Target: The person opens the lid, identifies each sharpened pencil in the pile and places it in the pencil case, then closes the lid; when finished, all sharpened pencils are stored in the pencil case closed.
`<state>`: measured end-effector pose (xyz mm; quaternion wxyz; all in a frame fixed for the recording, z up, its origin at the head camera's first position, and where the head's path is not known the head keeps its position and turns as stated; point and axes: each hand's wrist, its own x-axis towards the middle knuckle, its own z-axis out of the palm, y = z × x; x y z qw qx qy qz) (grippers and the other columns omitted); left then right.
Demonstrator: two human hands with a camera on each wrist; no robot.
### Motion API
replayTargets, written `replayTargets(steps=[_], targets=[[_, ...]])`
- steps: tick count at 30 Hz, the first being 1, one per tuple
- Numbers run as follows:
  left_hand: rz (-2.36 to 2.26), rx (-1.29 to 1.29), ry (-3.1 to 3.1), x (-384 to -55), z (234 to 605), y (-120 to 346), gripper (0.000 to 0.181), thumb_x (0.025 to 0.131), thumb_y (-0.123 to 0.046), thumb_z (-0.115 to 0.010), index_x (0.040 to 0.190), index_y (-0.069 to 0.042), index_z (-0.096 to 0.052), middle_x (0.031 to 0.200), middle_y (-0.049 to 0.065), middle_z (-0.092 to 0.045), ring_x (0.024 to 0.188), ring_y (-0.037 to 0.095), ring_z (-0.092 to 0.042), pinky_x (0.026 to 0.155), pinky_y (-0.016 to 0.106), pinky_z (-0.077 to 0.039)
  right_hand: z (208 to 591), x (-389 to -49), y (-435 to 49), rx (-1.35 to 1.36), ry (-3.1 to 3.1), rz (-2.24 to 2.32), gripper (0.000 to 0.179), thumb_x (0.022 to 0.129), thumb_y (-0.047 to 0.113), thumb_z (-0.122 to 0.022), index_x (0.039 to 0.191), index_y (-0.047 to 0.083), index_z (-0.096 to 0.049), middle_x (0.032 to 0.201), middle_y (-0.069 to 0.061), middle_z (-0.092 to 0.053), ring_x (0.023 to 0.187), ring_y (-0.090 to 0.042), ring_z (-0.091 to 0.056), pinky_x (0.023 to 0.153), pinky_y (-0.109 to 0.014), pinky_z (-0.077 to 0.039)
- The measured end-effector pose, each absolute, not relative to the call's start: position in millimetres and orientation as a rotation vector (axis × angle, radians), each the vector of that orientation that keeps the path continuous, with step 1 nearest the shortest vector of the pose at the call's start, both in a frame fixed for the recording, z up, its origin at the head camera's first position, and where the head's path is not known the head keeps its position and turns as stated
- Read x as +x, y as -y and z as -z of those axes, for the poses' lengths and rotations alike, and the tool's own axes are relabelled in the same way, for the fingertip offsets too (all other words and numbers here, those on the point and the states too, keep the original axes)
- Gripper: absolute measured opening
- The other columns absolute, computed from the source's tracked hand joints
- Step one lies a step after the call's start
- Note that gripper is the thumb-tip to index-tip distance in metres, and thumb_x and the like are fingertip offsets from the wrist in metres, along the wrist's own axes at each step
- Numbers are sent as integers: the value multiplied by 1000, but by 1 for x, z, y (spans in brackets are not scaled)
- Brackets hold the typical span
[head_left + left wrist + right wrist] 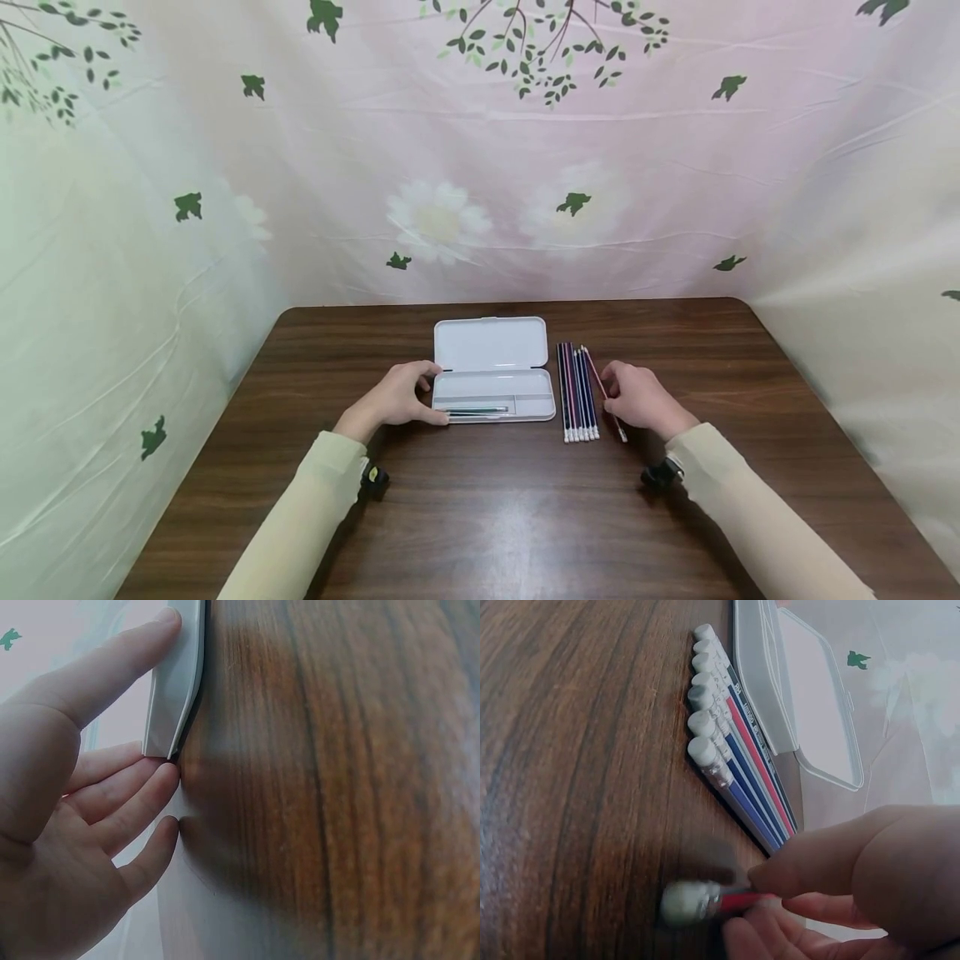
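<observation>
A white pencil case [491,346] lies open on the table, its lid folded back. My left hand [397,396] holds the case's left end, the thumb on its front wall and the fingers round the corner in the left wrist view. Slim dark sticks [476,411] lie in the front compartment. Just right of the case, several pencils [576,396] lie side by side, white erasers toward me. My right hand [641,398] pinches a red-and-dark pencil [739,900] between thumb and fingers. This pencil slants beside the row, its white eraser [682,902] pointing toward me.
The brown wooden table [510,517] stretches in front of both hands and out to each side. A pale cloth [495,150] printed with leaves and flowers hangs behind the table's far edge and along both sides.
</observation>
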<state>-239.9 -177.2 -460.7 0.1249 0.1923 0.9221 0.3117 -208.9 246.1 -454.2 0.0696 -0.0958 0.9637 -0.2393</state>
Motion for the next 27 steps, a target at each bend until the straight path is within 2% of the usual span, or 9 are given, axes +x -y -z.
replayTargets(steps=[7,17,27], targets=[[-916,554,-2688,-240,461,177,88,72,-39,-99,144,-6,-59,131,7,-65,114,23,-62,97,43,-54,451,-208,-245,-212,-2853,709,37,88,-1,-75,121,-7,-61,95,-15,-65,83,-27,-63,72,-42,-57],[-914,560,-2688,-241,462,177,88,72,-39,-99,143,-6,-59,130,7,-65,114,23,-62,97,43,-54,445,-204,-256,-225,-2890,697,34,87,1,-75,117,-10,-65,98,-19,-69,88,-31,-65,78,-48,-57],[-912,567,-2690,-241,462,177,88,72,-40,-99,143,-6,-59,131,7,-65,113,23,-63,96,43,-55,441,-204,-261,-301,-2961,770,23,89,0,-73,112,-5,-70,96,-13,-72,88,-26,-67,81,-49,-56]])
